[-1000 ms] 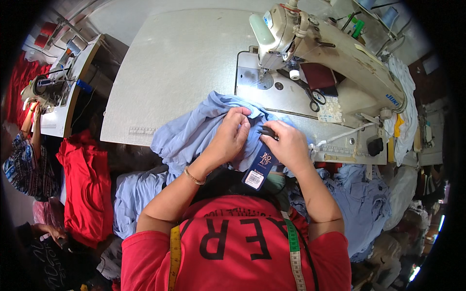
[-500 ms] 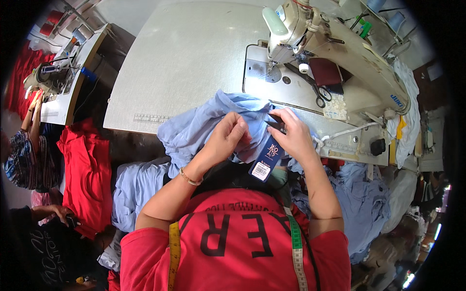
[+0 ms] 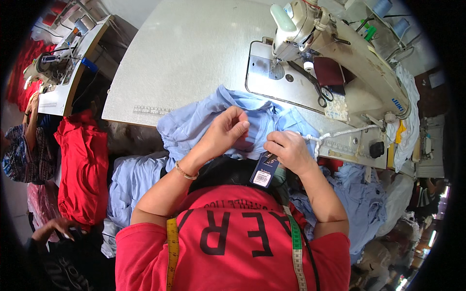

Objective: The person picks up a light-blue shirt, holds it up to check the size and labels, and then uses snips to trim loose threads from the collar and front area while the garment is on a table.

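A light blue shirt [image 3: 194,121] lies bunched over the front edge of the sewing table. Above it, my left hand [image 3: 225,130] is closed in a pinch, thumb against fingers; whatever they hold is too small to see. My right hand [image 3: 293,151] curls its fingers down at the shirt's right part, by the top of a navy hang tag [image 3: 264,170] with a white barcode sticker. The inside of that grip is hidden, and the small black tool seen there earlier does not show.
The sewing machine [image 3: 359,63] stands at the back right, with black scissors [image 3: 318,89] and a maroon cloth piece [image 3: 327,70] beside it. A white cord [image 3: 340,133] crosses the table's right edge. Blue garments [image 3: 361,199] hang at right. Co-workers sit at left near red fabric [image 3: 82,169].
My right hand has moved down and turned, fingers curling over, and the black tool is out of sight. The tag hangs lower. My left hand has shifted slightly.
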Motion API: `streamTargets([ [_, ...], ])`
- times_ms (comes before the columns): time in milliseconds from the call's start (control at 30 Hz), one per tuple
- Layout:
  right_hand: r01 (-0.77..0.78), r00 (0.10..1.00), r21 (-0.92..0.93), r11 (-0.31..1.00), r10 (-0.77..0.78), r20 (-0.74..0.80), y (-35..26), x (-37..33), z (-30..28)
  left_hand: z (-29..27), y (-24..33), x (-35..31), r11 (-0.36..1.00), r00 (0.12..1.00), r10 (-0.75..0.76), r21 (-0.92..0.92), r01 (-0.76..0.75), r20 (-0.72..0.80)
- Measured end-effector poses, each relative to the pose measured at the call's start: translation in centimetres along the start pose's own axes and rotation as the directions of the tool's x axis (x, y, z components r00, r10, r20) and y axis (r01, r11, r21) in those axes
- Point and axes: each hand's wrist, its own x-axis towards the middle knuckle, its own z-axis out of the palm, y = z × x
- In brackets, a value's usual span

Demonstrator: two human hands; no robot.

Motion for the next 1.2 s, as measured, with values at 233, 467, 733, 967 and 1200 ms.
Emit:
streamTargets([
  [233,-0.03,0.995,-0.04,0.999,0.026,-0.091,0.9,-0.5,0.4,1.1,2.6,-1.7,0.64,0.896,0.343,0.628,-0.443,0.283],
  [467,-0.183,0.959,0.098,0.978,0.2,-0.2,1.8,0.0,0.4,1.2,1.2,-1.7,0.378,0.849,0.404,0.783,-0.494,0.341],
  [733,-0.213,0.924,0.122,0.969,0.241,-0.298,3.9,2.1,-1.0,3.7,1.2,-0.5,0.933,0.998,-0.065,-0.354,0.066,0.014],
  [967,-0.168,0.986,-0.034,0.985,0.168,-0.003,5.0,1.4,-3.1,3.5,-1.2,0.6,0.956,0.998,-0.033,-0.292,0.016,-0.052],
  [1200,-0.223,0.971,0.112,0.968,0.212,0.108,1.1,1.2,-4.0,3.4,-0.4,0.7,0.98,0.996,-0.049,-0.195,0.033,-0.077],
])
